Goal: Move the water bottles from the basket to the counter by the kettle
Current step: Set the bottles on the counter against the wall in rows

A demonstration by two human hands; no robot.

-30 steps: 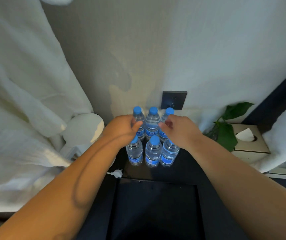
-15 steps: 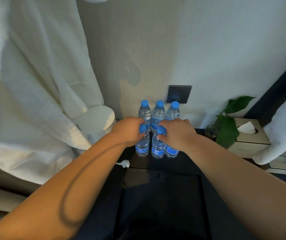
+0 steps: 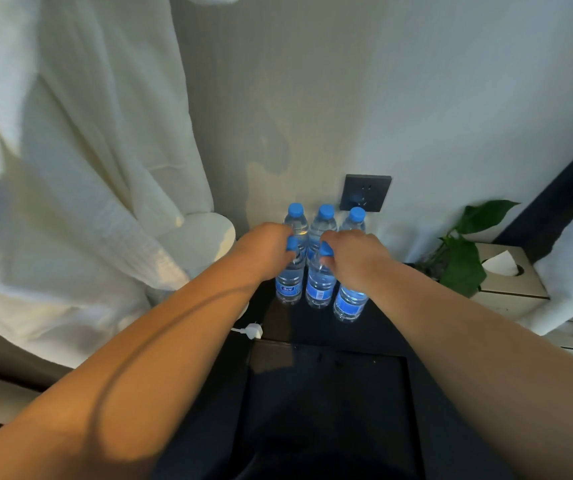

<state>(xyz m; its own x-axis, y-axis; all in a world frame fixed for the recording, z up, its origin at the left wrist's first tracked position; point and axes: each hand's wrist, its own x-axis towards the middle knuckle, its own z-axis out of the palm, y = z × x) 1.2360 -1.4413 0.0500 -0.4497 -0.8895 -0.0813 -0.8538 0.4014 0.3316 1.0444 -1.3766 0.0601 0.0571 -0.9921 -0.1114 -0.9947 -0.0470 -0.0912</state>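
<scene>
Several clear water bottles with blue caps and blue labels stand in two rows on the dark counter (image 3: 375, 337) against the wall. My left hand (image 3: 264, 249) grips the cap of the front left bottle (image 3: 289, 282). My right hand (image 3: 354, 259) holds the cap of the front middle bottle (image 3: 319, 287) and covers the top of the front right bottle (image 3: 350, 303). The back row (image 3: 324, 220) stands free behind my hands. A white kettle (image 3: 205, 237) sits just left of the bottles, partly under hanging cloth.
White cloth (image 3: 70, 188) hangs at the left over the kettle. A white plug (image 3: 253, 330) lies on the counter. A dark wall socket (image 3: 364, 192) is behind the bottles. A green plant (image 3: 461, 261) and a tissue box (image 3: 503, 271) stand at the right.
Both hands have come down from the back row onto the caps of the front row. The front right bottle now stands a little further out to the right.
</scene>
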